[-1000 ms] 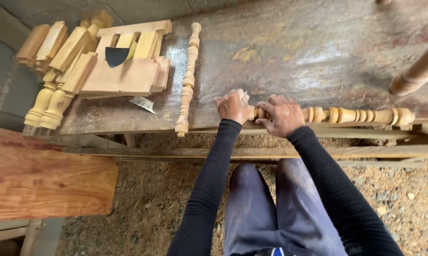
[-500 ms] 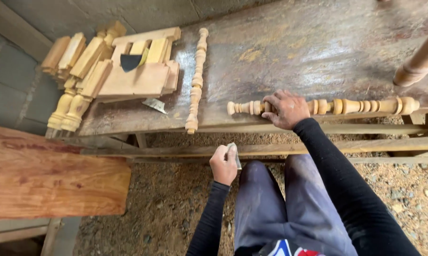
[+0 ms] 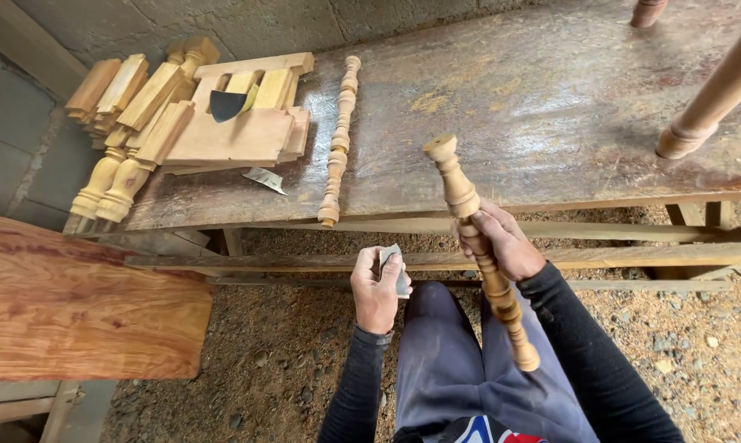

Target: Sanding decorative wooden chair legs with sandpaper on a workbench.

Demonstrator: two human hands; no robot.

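The turned wooden spindle (image 3: 479, 246) is off the bench and held up in the air, slanting from its knobbed top end near the bench edge down to its lower end over the person's lap. The right hand (image 3: 502, 242) holds it around the middle, fingers wrapped tight and clamped on the shaft, which seems a grip chosen to bring the turned profile up close to the eyes and let it be rotated. The left hand (image 3: 379, 287) sits just beside it, lower and to the left, fingers curled shut on a small folded piece of sandpaper (image 3: 393, 264); the paper is apart from the spindle, not touching it. The person sits facing the worn workbench (image 3: 551, 115), knees under its front rail. On the bench a second turned spindle (image 3: 338, 143) lies flat, running away from the person, likely parked within reach. Further left a stack of cut wooden blocks and turned legs (image 3: 141, 123) is heaped at the bench's corner, with a dark piece of sandpaper (image 3: 227, 104) resting on top and a small grey scrap (image 3: 265, 179) just in front. No box or tray holds any of it. A reddish plank (image 3: 75, 303) lies at lower left, and round legs (image 3: 707, 107) enter at upper right.
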